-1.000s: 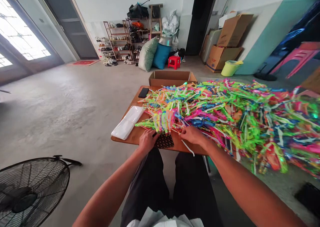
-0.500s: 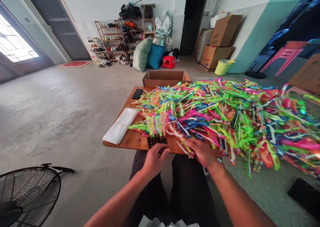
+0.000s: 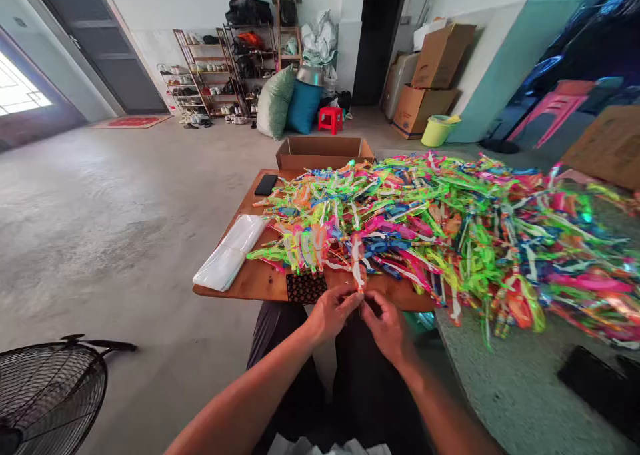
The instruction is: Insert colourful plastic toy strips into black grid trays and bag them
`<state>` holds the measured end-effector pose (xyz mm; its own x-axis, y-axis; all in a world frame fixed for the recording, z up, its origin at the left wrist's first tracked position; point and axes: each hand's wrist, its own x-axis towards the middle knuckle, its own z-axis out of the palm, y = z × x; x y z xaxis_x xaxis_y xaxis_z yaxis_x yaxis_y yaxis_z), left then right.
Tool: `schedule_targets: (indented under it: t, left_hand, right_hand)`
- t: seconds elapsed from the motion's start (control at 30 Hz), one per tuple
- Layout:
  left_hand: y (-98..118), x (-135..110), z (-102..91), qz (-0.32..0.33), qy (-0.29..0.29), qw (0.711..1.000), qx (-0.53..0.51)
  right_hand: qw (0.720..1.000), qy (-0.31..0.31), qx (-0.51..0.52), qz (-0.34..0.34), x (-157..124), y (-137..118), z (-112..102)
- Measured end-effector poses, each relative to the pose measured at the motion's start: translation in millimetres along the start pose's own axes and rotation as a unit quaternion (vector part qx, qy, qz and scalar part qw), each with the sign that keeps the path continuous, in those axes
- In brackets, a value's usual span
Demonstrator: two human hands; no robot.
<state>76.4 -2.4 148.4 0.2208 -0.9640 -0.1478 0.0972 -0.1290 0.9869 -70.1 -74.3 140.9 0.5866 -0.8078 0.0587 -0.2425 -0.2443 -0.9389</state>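
My left hand [image 3: 334, 312] and my right hand [image 3: 385, 324] meet just in front of the near edge of a low wooden table [image 3: 260, 280]. Both pinch one small plastic toy piece [image 3: 358, 271] that stands up between the fingertips. A huge heap of neon plastic toy pieces [image 3: 450, 228] in green, pink, blue and orange covers the table and spreads to the right. A dark perforated block [image 3: 305, 287] with several upright pieces stuck in it sits at the table edge, just left of my hands.
A stack of clear plastic bags [image 3: 231, 260] and a black phone [image 3: 266, 184] lie on the table's left side. An open cardboard box [image 3: 324, 152] stands behind it. A floor fan [image 3: 47, 393] is at lower left. Shoe racks, cushions and boxes line the far wall.
My right hand drew a piece out of the heap toward me. My left hand left the perforated block and joined it. Both now hold the piece together off the table edge.
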Motion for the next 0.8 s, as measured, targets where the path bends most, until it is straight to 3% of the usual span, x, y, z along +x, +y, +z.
schedule_targets:
  t: [0.13, 0.37, 0.47, 0.6, 0.8]
  left_hand:
    - [-2.4, 6.8, 7.0, 0.025, -0.018, 0.999, 0.02]
    - [4.7, -16.9, -7.9, 0.135, 0.018, 0.985, 0.106]
    - [7.7, -32.1, -24.4, 0.14, 0.063, 0.981, 0.122]
    - [6.1, -50.9, -48.6, 0.116, 0.154, 0.969, 0.151]
    - [-5.1, -68.9, -78.4, 0.028, 0.219, 0.965, 0.139]
  right_hand:
    - [0.999, 0.025, -0.017, -0.035, -5.3, 8.3, -7.9]
    - [0.989, -0.081, -0.056, -0.111, -6.0, -3.6, -11.3]
    - [0.977, -0.118, -0.072, -0.162, 2.3, -13.2, 5.6]
    - [0.965, -0.116, -0.094, -0.216, 15.7, -21.6, 41.2]
    - [0.954, -0.141, -0.17, -0.201, 27.1, -32.2, 86.7]
